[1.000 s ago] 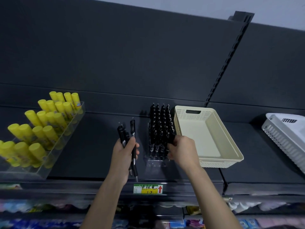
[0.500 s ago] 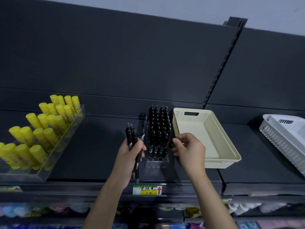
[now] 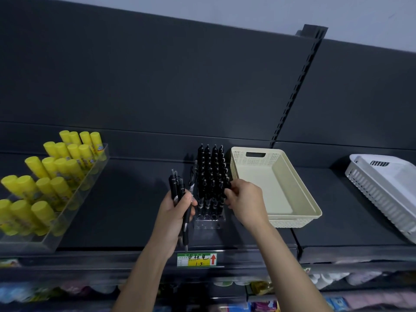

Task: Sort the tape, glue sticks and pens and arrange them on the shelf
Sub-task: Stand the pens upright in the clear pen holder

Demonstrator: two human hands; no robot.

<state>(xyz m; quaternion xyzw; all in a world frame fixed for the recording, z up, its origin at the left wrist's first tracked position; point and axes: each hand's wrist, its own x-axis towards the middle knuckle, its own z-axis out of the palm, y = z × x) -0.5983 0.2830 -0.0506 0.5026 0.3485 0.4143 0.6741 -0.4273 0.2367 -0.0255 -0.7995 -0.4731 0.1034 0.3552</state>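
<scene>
Head view: left hand [image 3: 177, 213] grips pen bundle [image 3: 176, 188]; right hand [image 3: 247, 204] fingers [image 3: 232, 192] apparently pinch racked pen [image 3: 227, 180].

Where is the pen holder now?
In the head view the pen holder stands mid-shelf above the price label, between the left hand gripping loose pens and the cream basket; the right hand pinches a pen at its right edge.
</scene>
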